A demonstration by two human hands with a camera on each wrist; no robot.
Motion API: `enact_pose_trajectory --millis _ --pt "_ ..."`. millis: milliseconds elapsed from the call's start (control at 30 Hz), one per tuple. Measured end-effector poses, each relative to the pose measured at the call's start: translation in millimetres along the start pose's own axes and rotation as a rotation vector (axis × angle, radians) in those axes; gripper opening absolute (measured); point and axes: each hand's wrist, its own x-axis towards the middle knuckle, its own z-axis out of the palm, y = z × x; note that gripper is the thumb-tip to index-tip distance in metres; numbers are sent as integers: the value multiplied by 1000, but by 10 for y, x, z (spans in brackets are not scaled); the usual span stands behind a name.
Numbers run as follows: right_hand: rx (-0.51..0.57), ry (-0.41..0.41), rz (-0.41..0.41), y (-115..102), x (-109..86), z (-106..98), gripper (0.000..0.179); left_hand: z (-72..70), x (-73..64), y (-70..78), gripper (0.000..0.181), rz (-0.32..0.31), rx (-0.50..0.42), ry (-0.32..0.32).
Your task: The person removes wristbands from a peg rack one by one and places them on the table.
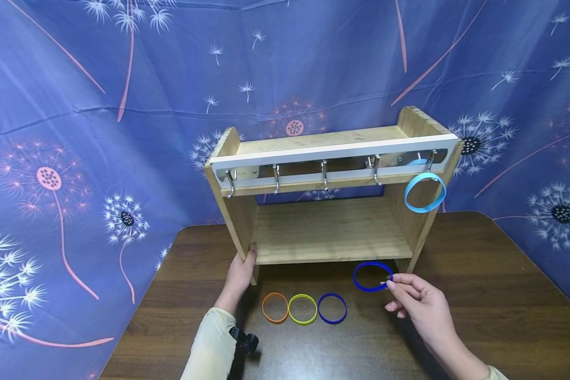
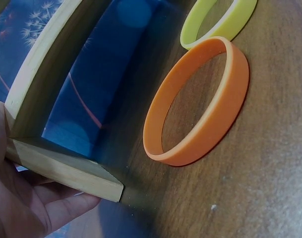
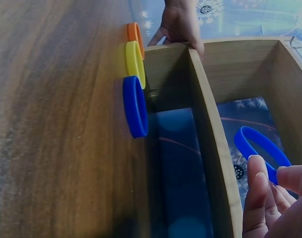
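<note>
My right hand (image 1: 425,306) pinches a blue silicone wristband (image 3: 245,145) at its edge, thumb against fingertips. It holds the band before the right end of the wooden shelf unit (image 1: 332,232), below the lower board's front edge. At the unit's lower left, my left hand (image 1: 239,274) grips the side panel (image 2: 66,173), thumb in front and fingers behind. A row of wristbands lies on the table: orange (image 2: 230,109), yellow (image 3: 132,64) and a second blue one (image 3: 131,106). A light blue wristband (image 1: 425,209) hangs from the rightmost hook (image 1: 430,161).
Several metal hooks (image 1: 324,174) line the white-edged rail (image 1: 332,150) along the shelf's upper front. The unit stands on a brown wooden table (image 1: 171,327). Behind it hangs a blue cloth (image 1: 147,137) with dandelion prints.
</note>
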Motion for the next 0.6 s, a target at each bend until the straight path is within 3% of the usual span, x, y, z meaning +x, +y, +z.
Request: enact_pose_trajectory --millis 300,600 --pt "-62 -17 22 122 -11 -12 20 6 -3 -4 51 4 -13 8" --pt "-129 -55 114 219 -24 -13 28 17 8 -9 51 8 -19 16"
